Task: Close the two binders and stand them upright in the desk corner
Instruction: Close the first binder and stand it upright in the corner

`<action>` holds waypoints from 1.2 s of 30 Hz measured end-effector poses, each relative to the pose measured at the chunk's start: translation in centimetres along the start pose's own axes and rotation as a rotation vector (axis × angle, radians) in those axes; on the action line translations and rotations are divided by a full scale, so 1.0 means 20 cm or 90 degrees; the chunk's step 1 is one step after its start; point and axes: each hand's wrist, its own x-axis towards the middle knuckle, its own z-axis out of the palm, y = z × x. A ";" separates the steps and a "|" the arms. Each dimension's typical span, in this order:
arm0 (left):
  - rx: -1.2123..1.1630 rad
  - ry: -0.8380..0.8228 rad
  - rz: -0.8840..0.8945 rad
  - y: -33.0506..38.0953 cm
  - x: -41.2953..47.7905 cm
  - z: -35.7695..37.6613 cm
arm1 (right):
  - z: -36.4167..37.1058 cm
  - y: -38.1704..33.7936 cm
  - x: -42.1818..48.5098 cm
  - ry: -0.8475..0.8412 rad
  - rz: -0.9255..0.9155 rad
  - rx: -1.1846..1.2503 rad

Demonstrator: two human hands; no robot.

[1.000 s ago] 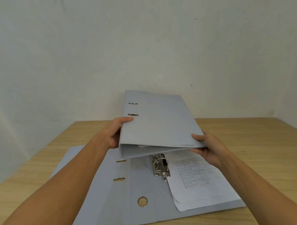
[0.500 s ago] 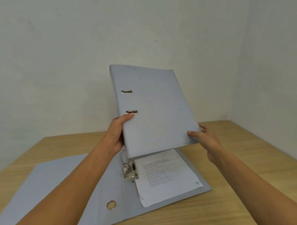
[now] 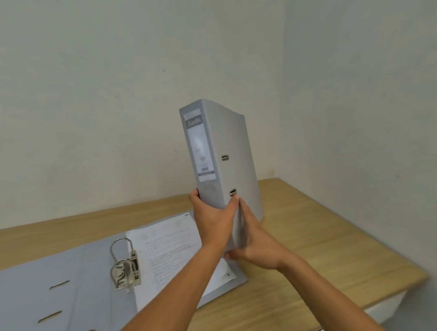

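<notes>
Binder, closed (image 3: 233, 162): grey, held in the air above the desk (image 3: 323, 238), nearly upright, top leaning a little to the left. Spine faces the viewer, with a label bearing a brand name and a small barcode. Two metal slots show on the cover beside the spine. Its lower end is off the desk surface, above the near right edge of the second binder.

Left hand (image 3: 212, 219): wrapped around the lower spine, thumb on the right-hand cover just below the lower slot, fingers curled round the far side. Firm grip.

Right hand (image 3: 259, 246): supports the bottom corner from below and from the right, fingers laid up along the cover, thumb under the base. Somewhat blurred.

Second binder (image 3: 67, 284): lies flat and open on the desk, left of the arms. Ring mechanism (image 3: 125, 265) stands up at the middle, arch open. Printed sheets (image 3: 171, 245) rest on its right half.

Desk corner, where the two walls (image 3: 359, 84) meet, lies beyond and right of the held binder.
</notes>
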 end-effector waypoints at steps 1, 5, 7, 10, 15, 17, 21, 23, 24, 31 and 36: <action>0.000 -0.003 -0.005 -0.02 -0.02 0.03 | -0.01 0.04 -0.02 0.014 -0.009 -0.011; -0.017 -0.016 -0.027 -0.10 -0.10 0.17 | -0.08 0.20 -0.06 0.050 0.003 -0.013; -0.027 -0.020 -0.033 -0.13 -0.12 0.22 | -0.10 0.26 -0.07 0.049 0.016 -0.009; -0.030 -0.055 -0.040 -0.17 -0.16 0.31 | -0.16 0.35 -0.08 0.074 0.032 0.004; -0.076 -0.236 -0.047 -0.25 -0.14 0.39 | -0.30 0.45 -0.06 0.187 0.047 0.040; -0.070 -0.280 -0.053 -0.28 -0.12 0.41 | -0.34 0.49 -0.05 0.252 0.080 0.031; -0.075 -0.289 -0.045 -0.34 -0.09 0.49 | -0.40 0.55 0.00 0.292 0.086 0.004; -0.084 -0.287 -0.045 -0.34 -0.07 0.53 | -0.43 0.57 0.03 0.284 0.072 -0.007; -0.088 -0.289 -0.046 -0.35 -0.06 0.57 | -0.45 0.59 0.05 0.281 0.072 0.003; -0.031 -0.384 -0.011 -0.39 -0.05 0.78 | -0.59 0.74 0.12 0.299 0.100 0.111; 0.064 -0.427 -0.021 -0.49 -0.04 0.92 | -0.63 0.84 0.20 0.353 0.099 0.122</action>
